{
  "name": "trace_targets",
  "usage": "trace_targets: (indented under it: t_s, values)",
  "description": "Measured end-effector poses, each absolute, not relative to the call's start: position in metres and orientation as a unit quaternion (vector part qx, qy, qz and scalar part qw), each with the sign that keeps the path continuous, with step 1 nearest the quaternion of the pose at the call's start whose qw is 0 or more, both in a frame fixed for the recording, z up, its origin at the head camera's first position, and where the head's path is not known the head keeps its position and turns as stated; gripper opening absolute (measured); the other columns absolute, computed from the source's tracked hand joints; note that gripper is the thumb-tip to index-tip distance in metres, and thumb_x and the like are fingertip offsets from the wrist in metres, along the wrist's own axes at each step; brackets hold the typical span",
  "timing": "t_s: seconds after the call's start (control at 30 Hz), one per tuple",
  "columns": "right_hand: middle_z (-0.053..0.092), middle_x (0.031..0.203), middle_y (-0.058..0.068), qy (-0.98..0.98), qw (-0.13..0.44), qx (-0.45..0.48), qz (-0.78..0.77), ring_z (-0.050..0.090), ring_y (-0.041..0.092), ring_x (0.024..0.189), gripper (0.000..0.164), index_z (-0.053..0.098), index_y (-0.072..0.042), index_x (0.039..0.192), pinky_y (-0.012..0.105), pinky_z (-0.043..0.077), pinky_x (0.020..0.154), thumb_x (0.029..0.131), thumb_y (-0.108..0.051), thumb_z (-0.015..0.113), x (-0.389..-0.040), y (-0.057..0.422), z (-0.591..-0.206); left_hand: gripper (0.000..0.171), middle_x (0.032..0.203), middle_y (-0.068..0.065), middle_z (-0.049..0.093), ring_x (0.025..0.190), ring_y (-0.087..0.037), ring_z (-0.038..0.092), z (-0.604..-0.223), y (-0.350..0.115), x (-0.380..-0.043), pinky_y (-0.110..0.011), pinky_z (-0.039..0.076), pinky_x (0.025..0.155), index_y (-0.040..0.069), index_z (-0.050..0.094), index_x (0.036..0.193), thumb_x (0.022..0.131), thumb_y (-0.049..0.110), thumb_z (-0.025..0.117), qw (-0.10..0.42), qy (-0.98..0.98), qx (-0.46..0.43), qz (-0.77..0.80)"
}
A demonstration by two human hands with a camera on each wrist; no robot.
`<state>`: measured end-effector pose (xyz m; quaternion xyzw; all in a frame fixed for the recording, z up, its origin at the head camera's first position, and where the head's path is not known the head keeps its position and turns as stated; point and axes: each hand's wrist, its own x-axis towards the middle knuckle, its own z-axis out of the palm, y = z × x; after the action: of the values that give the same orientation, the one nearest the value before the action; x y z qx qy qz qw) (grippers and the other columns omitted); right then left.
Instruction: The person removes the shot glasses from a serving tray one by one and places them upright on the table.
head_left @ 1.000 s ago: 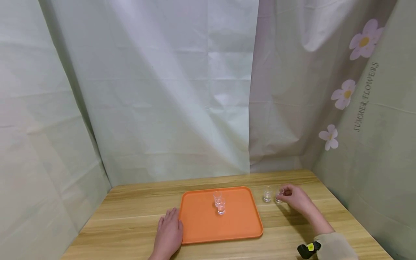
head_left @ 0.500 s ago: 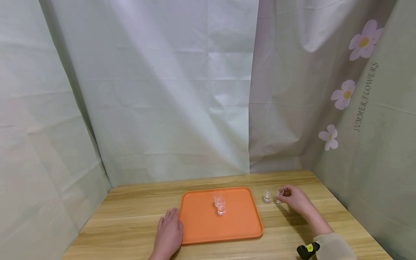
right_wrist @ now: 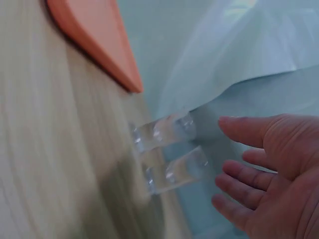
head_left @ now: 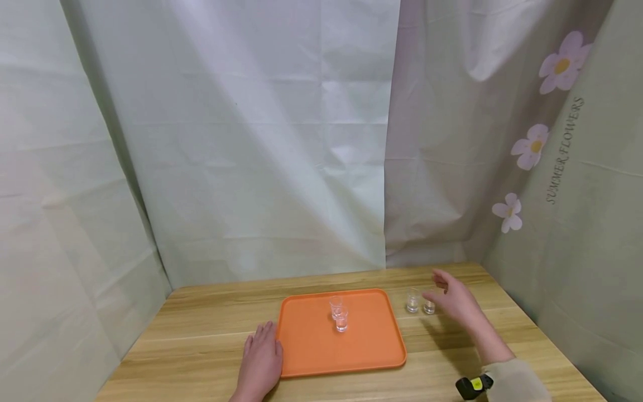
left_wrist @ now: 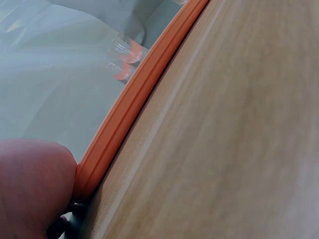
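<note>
My right hand [head_left: 456, 300] is spread, thumb and fingers apart, just above and beside a small clear shot glass [head_left: 429, 307]. Another shot glass [head_left: 412, 302] stands upright to its left on the table. Both glasses also show in the right wrist view, a near one [right_wrist: 178, 172] and a far one [right_wrist: 163, 131], with the fingertips off their rims. Flat on the table, my left hand [head_left: 260, 362] lies along the left edge of an orange tray [head_left: 351, 353]. Two more shot glasses stand on that tray, a rear one [head_left: 335, 305] partly hidden by a front one [head_left: 342, 322].
The wooden table [head_left: 201, 346] reaches back to a pale curtain [head_left: 271, 167], and curtains hang on both sides. Pink flowers [head_left: 529, 146] are printed on the right one. A black and yellow device [head_left: 474, 385] is strapped at my right wrist.
My right hand has let go of the shot glass and lifted, its fingers spreading. That glass now stands slightly closer to the one on its left. The left hand has stayed still.
</note>
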<state>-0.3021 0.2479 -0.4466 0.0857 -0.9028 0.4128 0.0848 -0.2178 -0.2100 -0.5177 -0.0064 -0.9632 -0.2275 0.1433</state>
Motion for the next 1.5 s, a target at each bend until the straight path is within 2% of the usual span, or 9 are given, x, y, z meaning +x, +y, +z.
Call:
trace_targets:
  t_s: [0.33,0.47,0.67,0.9,1.07,1.33,1.5]
  values:
    - [0.056,0.157,0.032,-0.894,0.121,0.105,0.418,0.05,0.055,0.146,0.077,0.043,0.007,0.163,0.069,0.042,0.119,0.104,-0.026,0.08,-0.286,0.216,-0.421,0.048,0.155,-0.035,0.055,0.15,-0.057,0.044,-0.517,-0.211,-0.218,-0.075,0.028,0.124,-0.015,0.056,0.15,0.108,0.009,0.06,0.145,-0.964,-0.007,-0.223]
    - [0.059,0.155,0.028,-0.886,0.113,0.126,0.431,0.052,0.052,0.146,0.075,0.047,0.003,0.163,0.068,0.045,0.117,0.104,-0.029,0.08,-0.284,0.201,-0.422,0.048,0.155,-0.035,0.056,0.15,-0.057,0.045,-0.517,-0.21,-0.218,-0.075,0.029,0.124,-0.015,0.056,0.15,0.108,0.009,0.06,0.147,-0.964,-0.007,-0.223]
    - [0.064,0.152,0.025,-0.882,0.101,0.134,0.441,0.054,0.05,0.145,0.068,0.053,0.001,0.16,0.066,0.05,0.113,0.103,-0.023,0.081,-0.283,0.175,-0.43,0.049,0.156,-0.035,0.055,0.151,-0.057,0.043,-0.516,-0.209,-0.219,-0.075,0.028,0.124,-0.015,0.056,0.15,0.108,0.009,0.06,0.141,-0.963,-0.003,-0.229]
    - [0.07,0.143,0.022,-0.872,0.091,0.161,0.454,0.063,0.045,0.136,0.063,0.061,0.002,0.152,0.062,0.05,0.115,0.098,-0.017,0.087,-0.285,0.14,-0.445,0.048,0.156,-0.035,0.055,0.15,-0.057,0.044,-0.516,-0.21,-0.218,-0.075,0.028,0.124,-0.015,0.057,0.149,0.108,0.009,0.059,0.148,-0.962,-0.003,-0.231]
    - [0.072,0.138,0.019,-0.86,0.058,0.185,0.473,0.068,0.039,0.129,0.061,0.064,0.002,0.149,0.061,0.051,0.114,0.096,-0.016,0.088,-0.287,0.119,-0.458,0.047,0.155,-0.035,0.056,0.149,-0.058,0.045,-0.518,-0.211,-0.219,-0.076,0.028,0.123,-0.015,0.057,0.149,0.107,0.008,0.06,0.152,-0.961,-0.005,-0.23]
    - [0.072,0.132,0.024,-0.84,0.022,0.232,0.49,0.071,0.042,0.119,0.055,0.066,0.008,0.141,0.062,0.057,0.105,0.096,-0.015,0.088,-0.289,0.098,-0.474,0.048,0.155,-0.035,0.055,0.15,-0.057,0.044,-0.519,-0.211,-0.219,-0.075,0.028,0.124,-0.015,0.057,0.15,0.108,0.009,0.06,0.144,-0.963,-0.002,-0.226]
    - [0.074,0.12,0.018,-0.83,0.015,0.24,0.503,0.073,0.04,0.112,0.05,0.069,0.009,0.134,0.059,0.059,0.101,0.095,-0.014,0.089,-0.291,0.088,-0.483,0.048,0.155,-0.035,0.056,0.15,-0.057,0.045,-0.519,-0.21,-0.218,-0.075,0.029,0.123,-0.015,0.057,0.149,0.108,0.009,0.061,0.147,-0.963,-0.003,-0.224]
